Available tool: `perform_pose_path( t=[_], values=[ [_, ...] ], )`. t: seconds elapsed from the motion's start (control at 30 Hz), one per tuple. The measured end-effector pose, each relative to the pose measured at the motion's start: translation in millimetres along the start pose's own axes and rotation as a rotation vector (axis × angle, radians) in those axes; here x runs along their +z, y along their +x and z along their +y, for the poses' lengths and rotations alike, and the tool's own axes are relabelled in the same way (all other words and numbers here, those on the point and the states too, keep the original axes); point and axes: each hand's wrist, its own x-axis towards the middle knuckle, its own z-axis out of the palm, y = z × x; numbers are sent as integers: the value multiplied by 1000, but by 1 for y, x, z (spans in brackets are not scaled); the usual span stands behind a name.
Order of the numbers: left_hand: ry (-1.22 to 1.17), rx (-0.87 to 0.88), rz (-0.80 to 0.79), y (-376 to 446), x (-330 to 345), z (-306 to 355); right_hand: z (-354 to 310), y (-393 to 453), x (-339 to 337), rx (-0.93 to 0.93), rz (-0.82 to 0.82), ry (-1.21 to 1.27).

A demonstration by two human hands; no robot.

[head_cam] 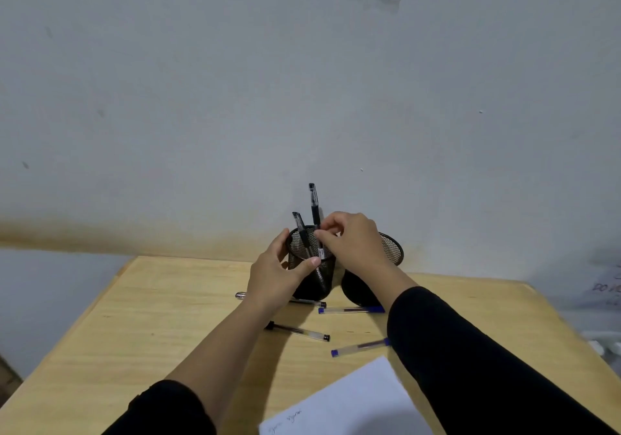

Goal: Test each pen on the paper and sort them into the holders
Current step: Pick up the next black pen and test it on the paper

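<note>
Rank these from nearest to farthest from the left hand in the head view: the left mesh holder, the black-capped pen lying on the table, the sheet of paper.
1. Left mesh holder: the left hand grips its side.
2. Black-capped pen: lying on the table, nearer the person than the hand, beside the forearm.
3. Sheet of paper: at the near edge, toward the right.

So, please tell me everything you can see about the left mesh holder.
The left mesh holder is a black wire-mesh cup, tilted toward the camera on the wooden table. The left hand grips its side. Two black pens stand inside; the right hand pinches the taller one.
</note>
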Motion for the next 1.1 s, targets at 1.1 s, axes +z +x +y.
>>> perform_pose_path(
  t=[1.1],
  values=[
    [607,206,-45,-66,-53,-53,14,-111,60,-3,-197,-296]
  ],
)
